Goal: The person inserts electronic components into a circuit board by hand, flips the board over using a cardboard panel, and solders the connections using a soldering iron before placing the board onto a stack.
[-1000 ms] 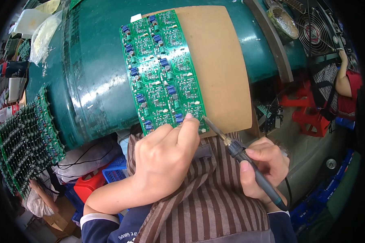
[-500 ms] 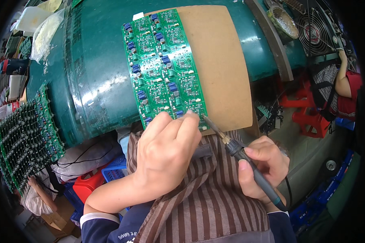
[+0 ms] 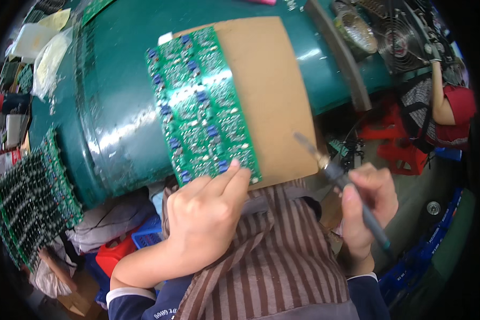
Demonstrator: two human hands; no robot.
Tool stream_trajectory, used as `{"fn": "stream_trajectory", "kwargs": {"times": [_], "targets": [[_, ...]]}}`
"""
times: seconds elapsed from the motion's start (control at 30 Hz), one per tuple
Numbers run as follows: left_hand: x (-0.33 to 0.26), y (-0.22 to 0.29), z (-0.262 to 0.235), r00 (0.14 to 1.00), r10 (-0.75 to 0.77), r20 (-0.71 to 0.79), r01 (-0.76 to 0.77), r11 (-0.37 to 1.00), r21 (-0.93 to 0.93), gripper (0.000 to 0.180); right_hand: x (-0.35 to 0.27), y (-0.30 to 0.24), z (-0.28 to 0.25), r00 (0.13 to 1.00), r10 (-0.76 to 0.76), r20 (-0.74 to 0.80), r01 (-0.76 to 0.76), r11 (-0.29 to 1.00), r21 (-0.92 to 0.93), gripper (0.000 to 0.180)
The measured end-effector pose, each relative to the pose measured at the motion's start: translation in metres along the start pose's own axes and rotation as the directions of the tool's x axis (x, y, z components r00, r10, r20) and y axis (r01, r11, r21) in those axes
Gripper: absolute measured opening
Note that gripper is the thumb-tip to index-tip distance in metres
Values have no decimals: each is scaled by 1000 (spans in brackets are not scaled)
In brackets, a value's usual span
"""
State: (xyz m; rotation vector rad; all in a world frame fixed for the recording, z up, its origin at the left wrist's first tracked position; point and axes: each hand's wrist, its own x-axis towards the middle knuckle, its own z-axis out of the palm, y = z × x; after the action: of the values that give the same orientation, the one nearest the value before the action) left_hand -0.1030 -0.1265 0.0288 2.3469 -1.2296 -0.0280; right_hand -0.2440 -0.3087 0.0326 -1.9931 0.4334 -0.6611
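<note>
A green circuit board panel (image 3: pixel 200 114), divided into repeated sections with blue and small pale components, lies on a tan sheet of board (image 3: pixel 274 101). My left hand (image 3: pixel 208 205) is over the panel's near edge. Its fingers are bunched and curled, with the index fingertip near a blue component; the thumb and anything pinched underneath are hidden. In my right hand (image 3: pixel 370 202) is a soldering iron (image 3: pixel 333 172), gripped like a pen by its dark handle. The iron's tip is above the right part of the tan sheet, apart from the panel, and somewhat blurred.
Stacked circuit boards (image 3: pixel 34 197) stand at the left. Plastic bags (image 3: pixel 53 64) lie at the far left of the green work surface (image 3: pixel 120 117). A dark curved bar (image 3: pixel 341 58), a metal dish (image 3: pixel 360 34) and a fan (image 3: pixel 400 45) are at the far right, near another person's arm (image 3: pixel 440 96).
My right hand has drawn the soldering iron away from the panel, to the right. My left hand has lowered a little toward the near edge. The whole view has shifted slightly.
</note>
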Motion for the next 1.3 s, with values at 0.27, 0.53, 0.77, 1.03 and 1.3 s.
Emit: {"fn": "stream_trajectory", "kwargs": {"times": [0.27,0.53,0.77,1.03,1.3], "targets": [[18,-11,-19,959,134,250,-128,991,-39,7,101,82,-28,876,-106,-471,0,976,-220,15],[47,-55,-42,972,-89,217,172,899,-402,18,112,39,30,934,55,-352,-96,990,-101,12],[93,-114,-37,939,-125,-321,137,991,14,10,115,-9,99,983,-158,96,153,987,54,19],[95,-121,-19,935,-187,-301,188,982,-26,16,130,-5,124,973,-167,157,165,986,25,16],[99,-122,-15,911,-215,-353,212,976,-47,17,132,1,127,966,-191,172,189,982,31,18]]}}
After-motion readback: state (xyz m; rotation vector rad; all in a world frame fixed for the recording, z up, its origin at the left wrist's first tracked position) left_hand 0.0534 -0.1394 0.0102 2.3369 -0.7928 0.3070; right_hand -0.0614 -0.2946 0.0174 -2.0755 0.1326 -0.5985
